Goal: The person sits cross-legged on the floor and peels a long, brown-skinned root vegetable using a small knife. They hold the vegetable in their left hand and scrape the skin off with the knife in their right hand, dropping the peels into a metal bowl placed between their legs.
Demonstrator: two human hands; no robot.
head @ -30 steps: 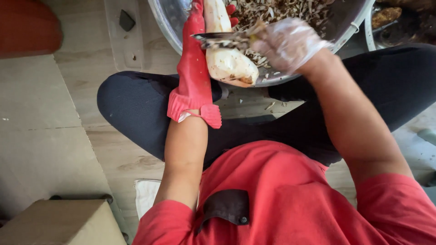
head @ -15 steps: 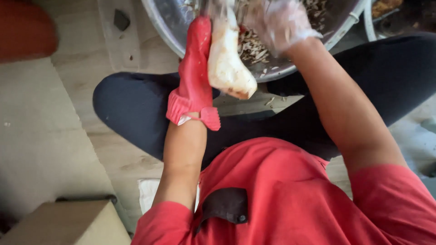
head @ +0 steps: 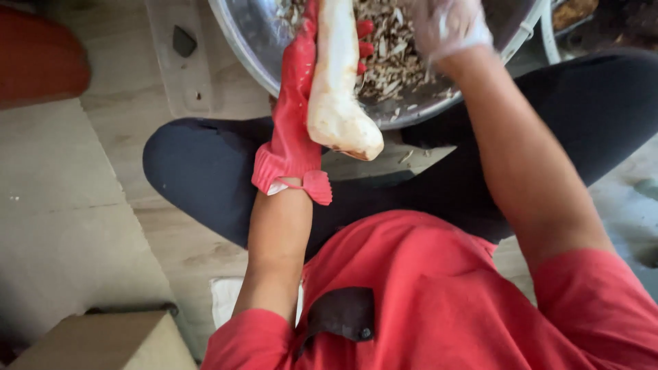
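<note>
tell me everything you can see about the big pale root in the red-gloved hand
The pale root is long and thick, cream-white with a smooth, peeled-looking surface and a blunt, slightly browned end pointing toward the person. Its far end runs out of frame. It lies lengthwise over the rim of the metal bowl, above a heap of peelings. The left hand, in a red rubber glove, grips it from the side, fingertips curling around.

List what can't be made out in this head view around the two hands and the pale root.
- Right hand: motion-blurred and cut by the top edge; what it holds is not visible.
- Pale root: its upper end runs past the top edge.
- Left hand: red glove covers it; the root hides most of the fingers.
- Metal bowl: far side is out of frame.
- Peelings: too blurred to tell apart.
</note>
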